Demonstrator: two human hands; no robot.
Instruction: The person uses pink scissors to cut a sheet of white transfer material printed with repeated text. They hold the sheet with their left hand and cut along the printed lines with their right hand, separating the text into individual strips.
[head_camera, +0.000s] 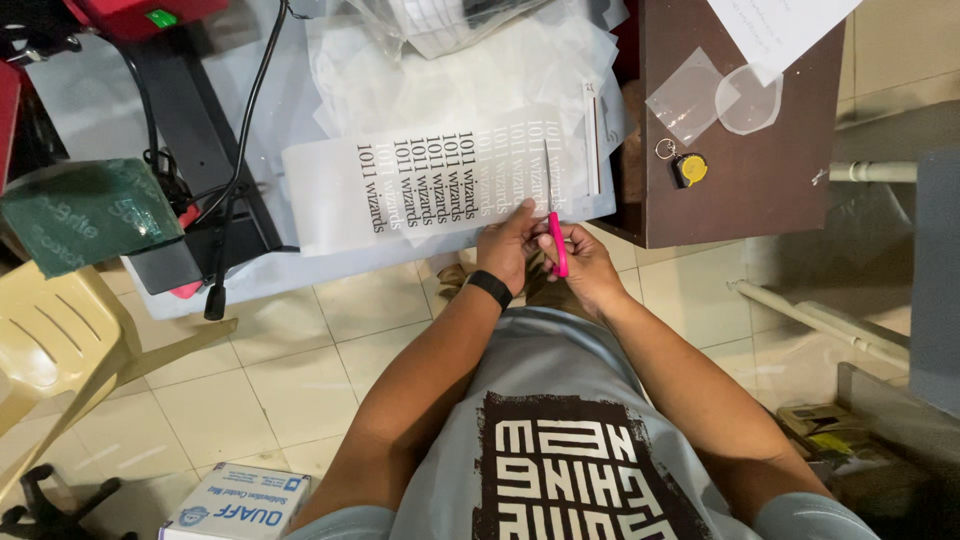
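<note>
Printed sheet (440, 190), white and translucent, rows of repeated black lettering, lying flat along the near edge of the pale work surface (100, 110) with its right end beside the brown table (740, 190). Scissors (553, 215), pink handles, long thin blades pointing away up a gap between two rows, mid-sheet toward its right end. Right hand (590, 265) closed through the pink handles; blades look nearly shut, exact gap too fine to tell. Left hand (505, 240), black wristband, fingers curled down and pinching the sheet's near edge just left of the blades. Risks, as judgement: sheet thin and slippery, so a loose pinch could let it skew and send the cut into the lettering; left fingertips sit close to the blades, a nick possible; near edge overhangs the surface, so a freed strip could drop to the tiled floor. Outward: loose clear films piled beyond the sheet, black cables at the left edge, green pad farther left, yellow tape measure (690, 168) on the brown table.
</note>
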